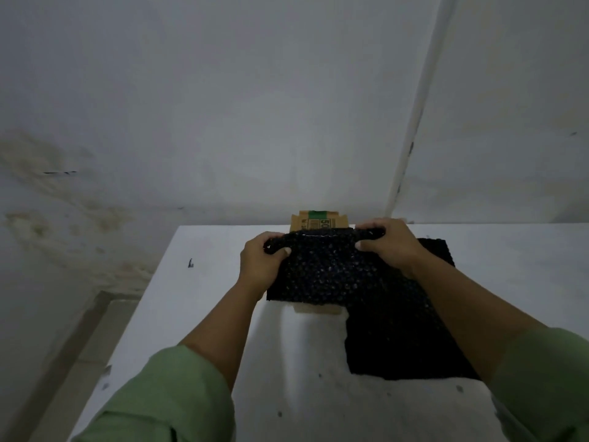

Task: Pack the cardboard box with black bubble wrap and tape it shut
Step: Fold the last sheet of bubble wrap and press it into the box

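While both hands grip bubble wrap (322,269), it hides the cardboard box (315,221).

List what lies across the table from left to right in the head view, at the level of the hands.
Bare white table → left hand → black bubble wrap sheet held up between the hands → right hand → second black sheet lying flat on the table.

The cardboard box (315,222) flap shows a partly hidden "50"; its other print is too blurred.
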